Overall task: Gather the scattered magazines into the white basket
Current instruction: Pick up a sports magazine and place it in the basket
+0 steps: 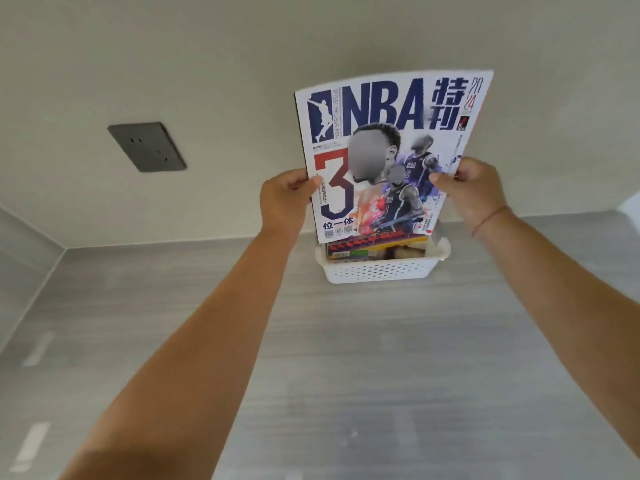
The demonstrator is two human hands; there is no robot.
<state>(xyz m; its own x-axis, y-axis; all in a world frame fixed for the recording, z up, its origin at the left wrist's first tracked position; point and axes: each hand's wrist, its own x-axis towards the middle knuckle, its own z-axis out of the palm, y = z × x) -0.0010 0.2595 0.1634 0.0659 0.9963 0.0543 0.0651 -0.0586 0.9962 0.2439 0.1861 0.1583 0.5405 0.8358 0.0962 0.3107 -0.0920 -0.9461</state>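
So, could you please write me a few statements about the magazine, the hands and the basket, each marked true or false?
1. The left hand and the right hand both grip the NBA magazine. True.
2. The NBA magazine lies flat on the grey surface. False: it is held upright, its lower edge at the white basket.
3. The white basket is empty. False: other magazines lie in it.
4. A dark socket plate sits on the wall, left of the basket. True.
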